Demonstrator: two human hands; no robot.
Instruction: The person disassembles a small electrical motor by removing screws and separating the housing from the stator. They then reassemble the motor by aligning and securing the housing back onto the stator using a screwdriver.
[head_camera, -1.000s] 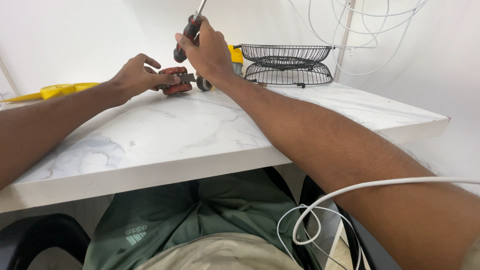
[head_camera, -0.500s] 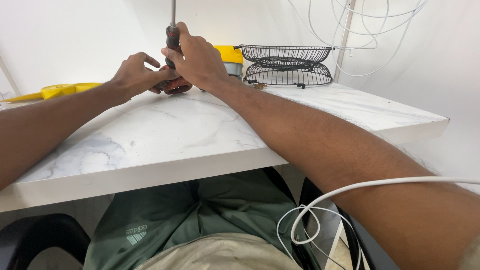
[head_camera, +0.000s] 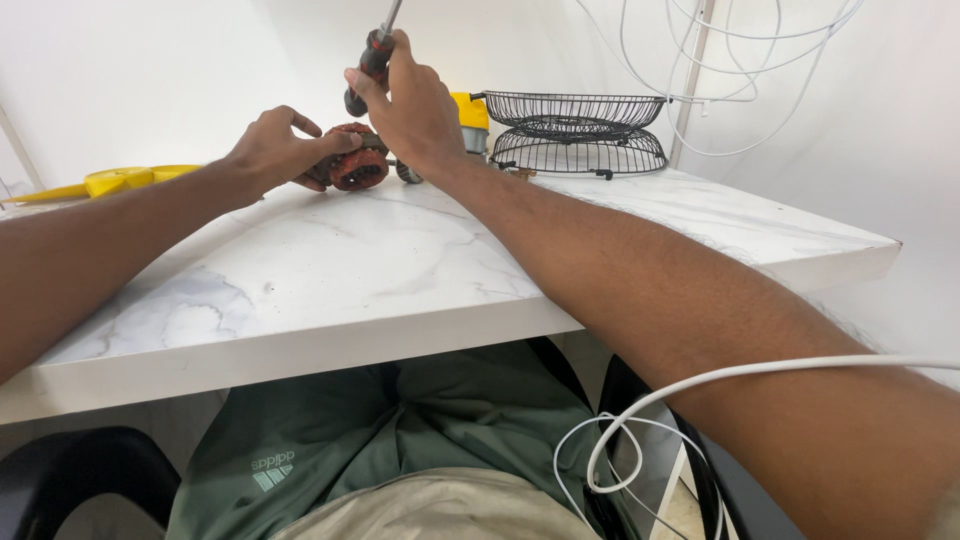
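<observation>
Red-wound motor core (head_camera: 352, 168) pinned on the table (head_camera: 380, 260) by the left hand (head_camera: 275, 148); right hand (head_camera: 415, 105), fist around the screwdriver (head_camera: 368, 62), has lifted off it, so tip disengaged.

Two hands, left hand (head_camera: 272, 150), right hand (head_camera: 415, 110), one screwdriver (head_camera: 368, 62), one red motor (head_camera: 350, 168), two wire fan guards (head_camera: 575, 128), one yellow fan blade (head_camera: 105, 182), one marble table (head_camera: 380, 260)

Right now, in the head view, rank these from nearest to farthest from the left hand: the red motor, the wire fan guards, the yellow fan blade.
1. Red motor: touching the left hand.
2. Yellow fan blade: to its left, at the table's far edge.
3. Wire fan guards: far right, past the right hand.
</observation>
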